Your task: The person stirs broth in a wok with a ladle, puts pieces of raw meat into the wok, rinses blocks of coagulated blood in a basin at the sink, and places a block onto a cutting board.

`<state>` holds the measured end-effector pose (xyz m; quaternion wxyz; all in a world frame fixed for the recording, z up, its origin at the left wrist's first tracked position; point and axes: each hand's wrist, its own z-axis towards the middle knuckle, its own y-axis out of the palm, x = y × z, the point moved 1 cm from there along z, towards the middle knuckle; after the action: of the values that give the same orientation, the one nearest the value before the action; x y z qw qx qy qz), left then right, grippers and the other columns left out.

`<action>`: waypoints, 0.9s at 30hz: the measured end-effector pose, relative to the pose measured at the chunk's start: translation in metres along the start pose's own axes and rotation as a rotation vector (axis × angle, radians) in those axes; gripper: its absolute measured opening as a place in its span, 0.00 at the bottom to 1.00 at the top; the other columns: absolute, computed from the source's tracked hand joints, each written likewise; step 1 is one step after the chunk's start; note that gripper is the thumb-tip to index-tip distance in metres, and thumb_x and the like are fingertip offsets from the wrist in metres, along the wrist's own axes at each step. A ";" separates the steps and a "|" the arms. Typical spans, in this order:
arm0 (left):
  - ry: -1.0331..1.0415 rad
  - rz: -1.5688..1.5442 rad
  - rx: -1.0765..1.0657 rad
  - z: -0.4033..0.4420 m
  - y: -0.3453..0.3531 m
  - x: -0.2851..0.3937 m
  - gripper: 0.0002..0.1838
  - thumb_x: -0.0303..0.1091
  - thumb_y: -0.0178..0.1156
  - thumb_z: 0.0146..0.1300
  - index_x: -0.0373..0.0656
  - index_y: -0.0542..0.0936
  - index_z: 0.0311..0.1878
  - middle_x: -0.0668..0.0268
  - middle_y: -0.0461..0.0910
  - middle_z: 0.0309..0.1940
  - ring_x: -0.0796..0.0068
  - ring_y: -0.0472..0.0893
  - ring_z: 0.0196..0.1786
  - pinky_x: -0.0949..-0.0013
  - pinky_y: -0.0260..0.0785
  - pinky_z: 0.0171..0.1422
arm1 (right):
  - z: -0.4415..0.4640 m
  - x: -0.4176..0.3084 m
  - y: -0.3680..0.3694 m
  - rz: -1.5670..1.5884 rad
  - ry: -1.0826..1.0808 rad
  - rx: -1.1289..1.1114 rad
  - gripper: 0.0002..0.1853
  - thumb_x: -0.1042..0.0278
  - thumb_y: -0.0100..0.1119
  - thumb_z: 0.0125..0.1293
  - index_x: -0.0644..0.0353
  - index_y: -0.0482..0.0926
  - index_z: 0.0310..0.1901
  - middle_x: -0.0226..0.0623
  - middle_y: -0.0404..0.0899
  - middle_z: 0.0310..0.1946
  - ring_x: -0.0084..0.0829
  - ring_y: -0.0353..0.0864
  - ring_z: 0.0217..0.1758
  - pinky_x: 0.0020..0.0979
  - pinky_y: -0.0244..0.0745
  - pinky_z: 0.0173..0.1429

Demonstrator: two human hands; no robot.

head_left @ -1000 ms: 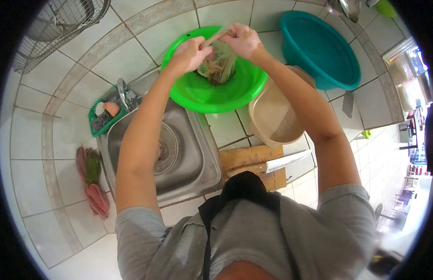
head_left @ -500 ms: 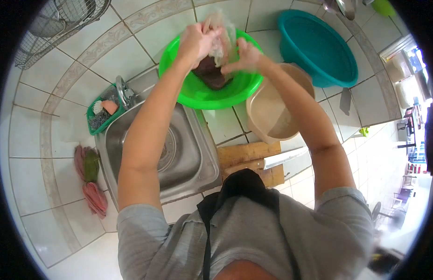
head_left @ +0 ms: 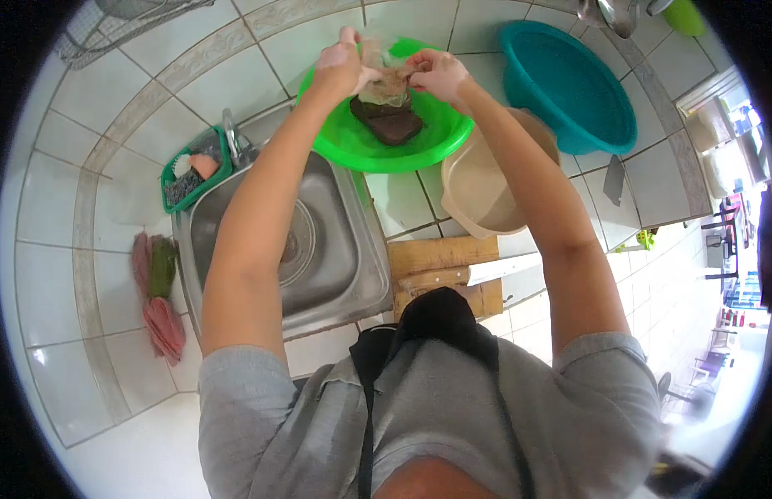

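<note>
My left hand (head_left: 339, 70) and my right hand (head_left: 442, 76) are raised over the green basin (head_left: 394, 160). Between them is a thin clear plastic bag (head_left: 391, 81), which both pinch from opposite sides. Below the bag, a dark brown slab (head_left: 393, 126), like a piece of liver, lies in the basin. Its upper end seems to be under the plastic; I cannot tell how much is still inside.
A steel sink (head_left: 336, 308) lies to the left, with a green sponge caddy (head_left: 186, 198) beside the faucet (head_left: 230, 133). A beige basin (head_left: 477, 200) and a teal basin (head_left: 519, 91) stand right. A knife (head_left: 494, 270) rests on a wooden board (head_left: 423, 254).
My right hand has risen from beside the dark slab to the plastic bag and closed on it. More of the slab shows, lying lower in the basin. The view has shifted slightly.
</note>
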<state>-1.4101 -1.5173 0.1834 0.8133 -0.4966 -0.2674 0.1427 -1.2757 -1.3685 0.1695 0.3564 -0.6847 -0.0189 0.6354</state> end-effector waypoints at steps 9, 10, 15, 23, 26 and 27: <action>0.074 -0.455 0.349 -0.061 0.054 0.021 0.21 0.29 0.71 0.45 0.43 0.78 0.45 0.53 0.83 0.39 0.50 0.81 0.46 0.55 0.75 0.49 | -0.016 0.010 0.035 0.276 -0.135 -0.159 0.19 0.73 0.60 0.58 0.64 0.75 0.52 0.41 0.82 0.47 0.30 0.80 0.50 0.31 0.76 0.54; 0.099 -0.472 0.435 -0.076 0.054 0.021 0.19 0.25 0.68 0.46 0.43 0.78 0.44 0.53 0.82 0.36 0.48 0.81 0.42 0.53 0.74 0.47 | -0.023 0.009 0.037 0.293 -0.148 -0.180 0.19 0.73 0.61 0.58 0.63 0.74 0.52 0.40 0.81 0.47 0.30 0.80 0.51 0.31 0.76 0.54; 0.018 -0.548 0.431 -0.173 0.002 0.008 0.14 0.26 0.67 0.50 0.43 0.80 0.42 0.57 0.80 0.36 0.57 0.82 0.38 0.61 0.75 0.44 | -0.069 -0.037 0.012 0.002 -0.135 -0.186 0.18 0.68 0.65 0.59 0.63 0.75 0.50 0.38 0.81 0.46 0.28 0.81 0.46 0.30 0.76 0.52; -0.436 -0.209 0.036 -0.317 -0.007 -0.126 0.22 0.31 0.69 0.50 0.42 0.78 0.50 0.55 0.78 0.45 0.55 0.81 0.44 0.57 0.73 0.49 | -0.028 0.055 -0.030 -0.354 -0.184 -0.007 0.22 0.56 0.65 0.60 0.60 0.78 0.52 0.41 0.81 0.45 0.37 0.82 0.47 0.37 0.77 0.53; -0.147 0.139 -0.003 -0.345 0.034 -0.177 0.25 0.37 0.68 0.53 0.42 0.77 0.55 0.52 0.78 0.51 0.55 0.81 0.46 0.58 0.73 0.51 | -0.015 0.068 -0.024 -0.704 -0.279 0.191 0.24 0.52 0.63 0.61 0.58 0.77 0.54 0.47 0.80 0.46 0.44 0.77 0.54 0.42 0.71 0.61; -0.050 0.258 -0.005 -0.336 0.036 -0.175 0.26 0.39 0.68 0.54 0.42 0.76 0.56 0.51 0.78 0.53 0.55 0.82 0.47 0.58 0.73 0.51 | -0.013 0.065 -0.019 -0.707 -0.270 0.203 0.24 0.52 0.63 0.61 0.58 0.77 0.54 0.47 0.80 0.46 0.44 0.77 0.54 0.42 0.71 0.61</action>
<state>-1.3580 -1.8334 -0.0218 0.7801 -0.5252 -0.2218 0.2577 -1.2436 -1.3293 0.1225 0.6134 -0.5076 -0.2374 0.5565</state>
